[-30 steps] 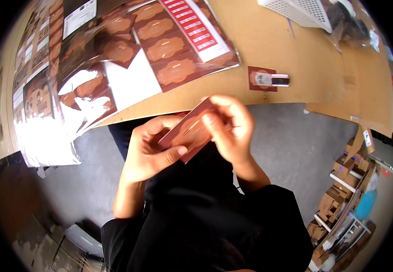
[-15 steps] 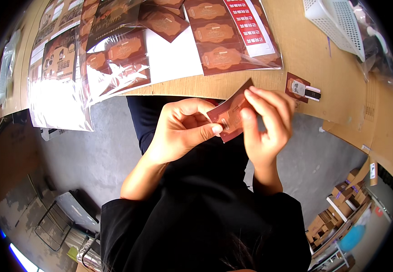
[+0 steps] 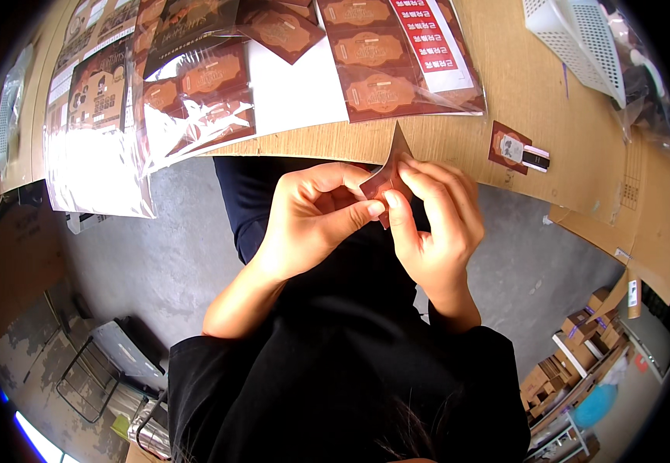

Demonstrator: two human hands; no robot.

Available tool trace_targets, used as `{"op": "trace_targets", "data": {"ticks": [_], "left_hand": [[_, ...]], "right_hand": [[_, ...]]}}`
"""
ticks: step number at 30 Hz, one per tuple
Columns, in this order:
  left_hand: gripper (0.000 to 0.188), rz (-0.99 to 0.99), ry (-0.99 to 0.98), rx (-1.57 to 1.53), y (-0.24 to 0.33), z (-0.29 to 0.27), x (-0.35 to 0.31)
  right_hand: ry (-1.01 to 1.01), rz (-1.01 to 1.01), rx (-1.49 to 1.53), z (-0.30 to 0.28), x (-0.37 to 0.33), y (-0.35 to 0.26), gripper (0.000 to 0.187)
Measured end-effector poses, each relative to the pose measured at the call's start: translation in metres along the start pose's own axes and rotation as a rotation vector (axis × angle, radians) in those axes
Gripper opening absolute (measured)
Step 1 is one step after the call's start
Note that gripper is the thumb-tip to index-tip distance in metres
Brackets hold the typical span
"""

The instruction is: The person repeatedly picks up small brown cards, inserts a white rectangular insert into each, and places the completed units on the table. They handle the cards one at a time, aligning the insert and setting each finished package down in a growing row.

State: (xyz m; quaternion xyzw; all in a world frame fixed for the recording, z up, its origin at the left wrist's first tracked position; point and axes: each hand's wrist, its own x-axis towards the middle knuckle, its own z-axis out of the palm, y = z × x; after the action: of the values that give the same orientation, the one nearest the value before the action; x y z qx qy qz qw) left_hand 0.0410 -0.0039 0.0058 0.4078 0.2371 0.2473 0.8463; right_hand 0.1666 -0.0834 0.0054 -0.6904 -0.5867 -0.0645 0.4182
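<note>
A reddish-brown printed card (image 3: pixel 390 174) is held over my lap, just off the table's near edge. It bends sharply, with one corner pointing up. My left hand (image 3: pixel 312 220) pinches its left end between thumb and fingers. On the right side, my right hand (image 3: pixel 444 220) grips it, the thumb pressing the near side and the fingers curled against the other edge. Most of the card's face is turned from view or hidden by the fingers. Nearest on the table lies a small brown card (image 3: pixel 509 147) with a pale picture and a black-and-white strip.
On the wooden table (image 3: pixel 304 143) lie clear-sleeved sheets of brown cards (image 3: pixel 370 58), a red-and-white label sheet (image 3: pixel 435 58) and a loose brown card (image 3: pixel 285 35). A white perforated basket (image 3: pixel 574 50) stands at far right. Cardboard (image 3: pixel 644 216) juts out below it.
My right hand has moved left toward my left hand, and the card between them has bent more sharply, turning its printed face away.
</note>
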Motion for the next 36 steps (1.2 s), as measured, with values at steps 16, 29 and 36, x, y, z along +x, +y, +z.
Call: {"op": "trace_targets", "data": {"ticks": [16,29,36], "left_hand": [[0.004,-0.007,0.224,0.192,-0.01,0.006,0.005],[0.002,-0.045,0.121,0.057,-0.005,-0.001,0.006],[0.003,-0.052,0.177,0.128,-0.007,0.0,0.008]], "right_hand": [[0.059,-0.14,-0.125,0.013,-0.007,0.012,0.01],[0.06,-0.063,-0.071,0.014,-0.004,0.008,0.017],[0.101,-0.114,-0.135,0.021,-0.006,0.014,0.009]]}}
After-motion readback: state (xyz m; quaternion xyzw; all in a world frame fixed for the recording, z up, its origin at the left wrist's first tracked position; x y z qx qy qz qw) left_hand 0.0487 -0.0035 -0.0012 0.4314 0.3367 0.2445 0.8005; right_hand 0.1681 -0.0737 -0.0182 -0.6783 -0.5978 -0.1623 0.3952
